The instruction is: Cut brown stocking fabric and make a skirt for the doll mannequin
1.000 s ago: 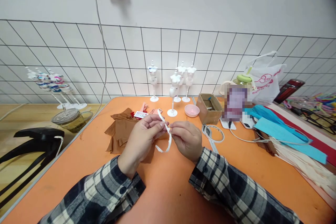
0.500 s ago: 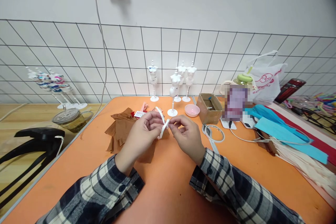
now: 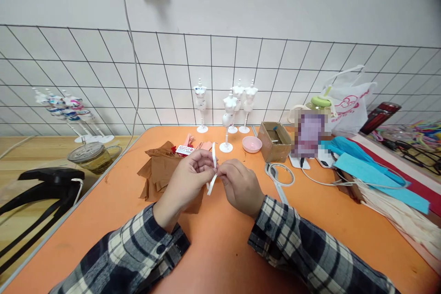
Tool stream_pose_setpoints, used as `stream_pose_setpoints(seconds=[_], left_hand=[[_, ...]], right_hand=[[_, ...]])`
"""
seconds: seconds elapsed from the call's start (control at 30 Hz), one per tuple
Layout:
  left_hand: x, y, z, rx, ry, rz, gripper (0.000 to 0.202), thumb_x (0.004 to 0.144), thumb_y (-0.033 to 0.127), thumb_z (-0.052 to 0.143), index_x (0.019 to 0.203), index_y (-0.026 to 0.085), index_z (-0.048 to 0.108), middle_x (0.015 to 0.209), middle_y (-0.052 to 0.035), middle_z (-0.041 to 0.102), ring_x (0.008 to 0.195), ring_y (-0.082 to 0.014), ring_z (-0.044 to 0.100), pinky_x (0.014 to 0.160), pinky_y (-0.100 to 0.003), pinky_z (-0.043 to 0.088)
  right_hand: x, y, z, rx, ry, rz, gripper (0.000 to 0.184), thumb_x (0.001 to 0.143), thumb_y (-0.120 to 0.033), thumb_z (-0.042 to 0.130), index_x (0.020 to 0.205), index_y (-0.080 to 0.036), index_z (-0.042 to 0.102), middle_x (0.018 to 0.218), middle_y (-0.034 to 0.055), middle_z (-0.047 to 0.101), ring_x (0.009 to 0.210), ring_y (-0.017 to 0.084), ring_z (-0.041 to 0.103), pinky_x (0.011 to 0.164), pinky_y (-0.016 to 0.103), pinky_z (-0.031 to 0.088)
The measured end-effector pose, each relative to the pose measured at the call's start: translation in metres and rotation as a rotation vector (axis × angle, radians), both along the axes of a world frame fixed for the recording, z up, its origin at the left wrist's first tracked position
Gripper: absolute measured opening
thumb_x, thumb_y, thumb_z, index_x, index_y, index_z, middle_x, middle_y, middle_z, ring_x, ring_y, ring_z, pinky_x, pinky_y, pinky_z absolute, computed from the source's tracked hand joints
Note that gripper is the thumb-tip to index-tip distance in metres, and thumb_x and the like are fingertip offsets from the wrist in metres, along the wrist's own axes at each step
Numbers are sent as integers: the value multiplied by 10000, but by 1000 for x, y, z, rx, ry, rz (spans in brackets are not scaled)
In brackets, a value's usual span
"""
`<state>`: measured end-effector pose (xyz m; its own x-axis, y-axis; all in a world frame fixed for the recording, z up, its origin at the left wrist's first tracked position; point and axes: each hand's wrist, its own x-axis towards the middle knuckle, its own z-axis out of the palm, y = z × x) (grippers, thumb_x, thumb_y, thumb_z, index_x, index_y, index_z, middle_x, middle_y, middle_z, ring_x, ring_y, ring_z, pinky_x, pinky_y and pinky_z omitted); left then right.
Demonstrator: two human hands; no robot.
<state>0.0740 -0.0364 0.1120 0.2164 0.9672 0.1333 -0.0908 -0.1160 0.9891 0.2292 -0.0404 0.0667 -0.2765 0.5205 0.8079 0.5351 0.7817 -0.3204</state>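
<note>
A narrow white ribbon (image 3: 214, 156) runs up and down between my two hands, over the middle of the orange table (image 3: 220, 252). My left hand (image 3: 193, 174) pinches it between thumb and fingers, with one end sticking up and another part hanging below. From the other side, the fingertips of my right hand (image 3: 243, 186) press together against the ribbon; their exact hold is partly hidden. Brown fabric pieces (image 3: 158, 170) lie beneath and left of my left hand. A small white mannequin (image 3: 227, 119) stands upright just beyond the hands.
More white mannequins (image 3: 200, 105) stand at the back. A pink bowl (image 3: 252, 144), a cardboard box (image 3: 275, 141), a roll of white tape (image 3: 281, 175) and a phone (image 3: 309, 135) sit to the right. Blue cloth (image 3: 379, 174) lies farther right. A lidded glass cup (image 3: 91, 156) stands left.
My right hand has moved slightly down and left, its fingers curling in closer to my left hand. The ribbon's loop has changed into a more upright strip.
</note>
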Motion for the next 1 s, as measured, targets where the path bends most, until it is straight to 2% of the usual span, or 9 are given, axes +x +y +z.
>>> stream_pose_setpoints(seconds=[0.1, 0.17, 0.27, 0.37, 0.5, 0.63, 0.77, 0.87, 1.0], left_hand=[[1, -2, -1, -55, -82, -37, 216, 658, 144, 726, 836, 175, 608, 726, 30, 621, 626, -86, 569, 592, -195, 453], [2, -1, -3, -82, -123, -30, 243, 655, 156, 756, 845, 177, 606, 750, 20, 639, 684, -100, 596, 648, -207, 469], [0, 3, -6, -126, -172, -10, 276, 671, 173, 772, 890, 178, 606, 810, 1, 657, 740, -108, 605, 698, -218, 467], [-5, 8, -4, -87, -152, 21, 297, 696, 187, 760, 950, 181, 607, 866, -15, 658, 805, -133, 609, 766, -251, 467], [-10, 9, -3, 74, -47, 108, 225, 762, 206, 696, 968, 189, 608, 911, -19, 632, 876, -156, 585, 825, -267, 446], [-9, -1, -25, 260, 59, 134, 138, 832, 181, 598, 966, 213, 586, 917, -8, 588, 864, -151, 546, 819, -261, 434], [-3, -17, -56, 419, 220, 148, 84, 870, 168, 553, 937, 217, 566, 888, -22, 581, 852, -169, 557, 809, -283, 443], [0, -21, -69, 485, 280, 105, 85, 878, 152, 536, 924, 218, 561, 887, -30, 588, 853, -173, 565, 807, -291, 449], [2, -16, -75, 424, 314, 117, 55, 888, 162, 522, 891, 208, 552, 836, -23, 590, 798, -165, 567, 758, -277, 451]], right_hand=[[1, -3, -2, 203, -21, -22, 159, 898, -98, 451, 912, -212, 561, 866, 40, 654, 808, 148, 601, 694, 256, 473], [0, -8, -1, 324, -45, 47, 173, 881, -85, 464, 905, -228, 559, 843, 17, 659, 763, 136, 596, 679, 252, 469], [-5, -16, 6, 334, -62, 192, 163, 849, -96, 474, 889, -233, 553, 834, 9, 650, 745, 133, 585, 672, 256, 469], [-7, -19, 12, 36, 31, 252, 103, 784, -134, 508, 850, -209, 533, 811, 22, 608, 749, 146, 564, 683, 272, 477], [11, -9, 10, -582, 84, 281, 37, 745, -168, 533, 750, -188, 502, 752, -1, 541, 641, 105, 500, 544, 204, 430], [58, 14, 0, -1163, 52, 297, 275, 811, -383, 569, 684, -192, 418, 584, -60, 391, 511, 85, 438, 463, 193, 428], [121, 32, 3, -1420, -198, 255, 388, 808, -538, 574, 713, -183, 448, 565, -57, 437, 464, 76, 424, 432, 188, 391], [160, 39, 9, -1608, -445, 232, 424, 794, -600, 578, 791, -195, 453, 561, -53, 460, 467, 90, 435, 432, 197, 386], [188, 45, 1, -1620, -596, -131, 436, 787, -615, 555, 725, -201, 434, 512, -49, 382, 438, 95, 366, 409, 223, 334]])
